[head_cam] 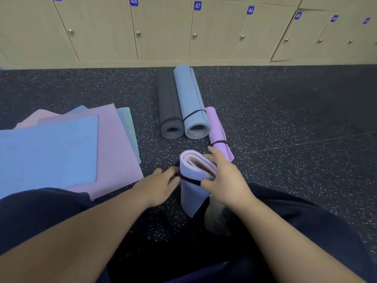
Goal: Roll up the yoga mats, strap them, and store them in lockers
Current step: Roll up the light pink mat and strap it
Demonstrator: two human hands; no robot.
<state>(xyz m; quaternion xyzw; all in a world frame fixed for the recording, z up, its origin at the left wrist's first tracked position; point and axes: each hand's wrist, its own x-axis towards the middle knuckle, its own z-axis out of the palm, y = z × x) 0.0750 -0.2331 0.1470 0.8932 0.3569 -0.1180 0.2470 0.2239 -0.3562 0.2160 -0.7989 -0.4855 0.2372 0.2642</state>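
Three rolled mats [191, 103] lie at twelve o'clock; both your left hand [163, 183] and right hand [222, 176] grip the lilac roll [190, 170], stretching its strap [190, 180]; flat mats [61, 152] wait at ten.

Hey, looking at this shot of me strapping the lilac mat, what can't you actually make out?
Head view only:
- Black strap: its run behind the lilac mat is hidden by the mat.
- Left hand fingertips: hidden behind the mat's edge.
- Rightmost locker number: too small and blurred.
- Pale object under the right hand: blurred and shadowed.
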